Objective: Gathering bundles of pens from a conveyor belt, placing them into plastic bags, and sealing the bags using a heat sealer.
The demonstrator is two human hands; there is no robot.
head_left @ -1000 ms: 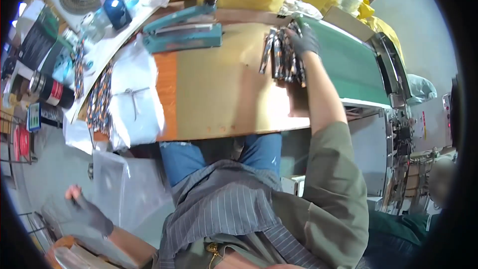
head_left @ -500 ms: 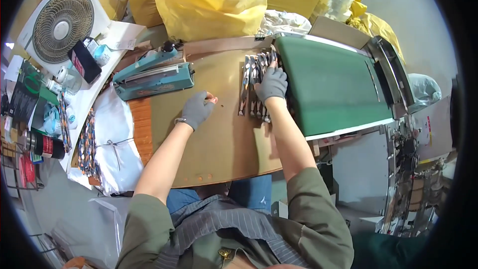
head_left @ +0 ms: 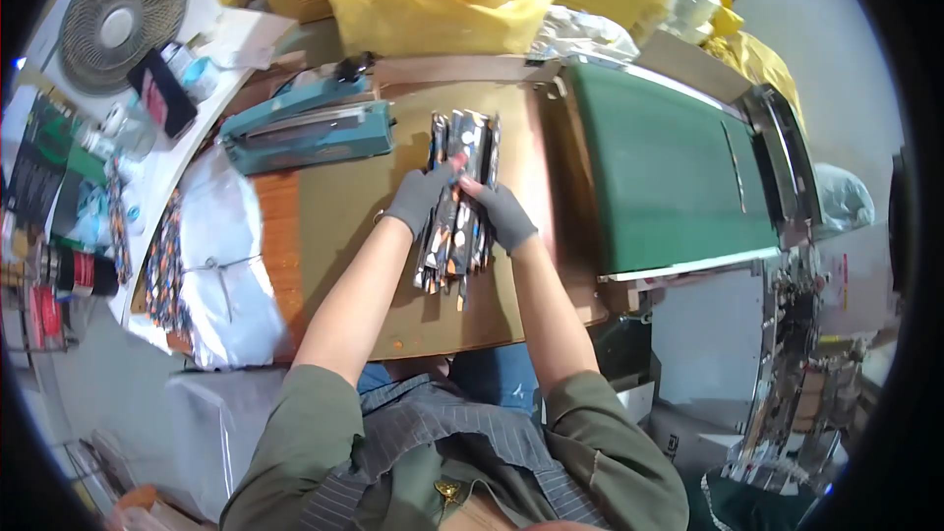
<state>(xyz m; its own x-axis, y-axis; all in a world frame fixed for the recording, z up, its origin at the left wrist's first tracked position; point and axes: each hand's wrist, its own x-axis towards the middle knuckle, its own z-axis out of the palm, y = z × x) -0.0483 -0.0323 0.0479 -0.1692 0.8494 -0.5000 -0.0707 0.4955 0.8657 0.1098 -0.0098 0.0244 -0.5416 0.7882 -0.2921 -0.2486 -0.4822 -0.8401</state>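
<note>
A bundle of long, thin dark strips with an orange and white pattern [head_left: 458,241] is held over the middle of the brown work board. My left hand [head_left: 423,195], in a grey glove with bare fingertips, is closed round its left side. From the right, my right hand [head_left: 501,211], gloved the same way, grips the other side, with the thumbs close together on top. The strips lie roughly lengthwise toward me, and their ends are uneven. What lies under the palms is hidden.
A teal bar sealer [head_left: 310,133] stands at the board's far left. On the right is a green conveyor belt [head_left: 669,167] with one thin strip on it. Clear plastic bags [head_left: 221,265] and more patterned strips [head_left: 167,275] lie at the left. A yellow sack [head_left: 438,5] stands behind.
The strips have moved from beside the conveyor to the middle of the board, gathered in my right hand. My left hand has moved right and now grips them too. The view has shifted slightly.
</note>
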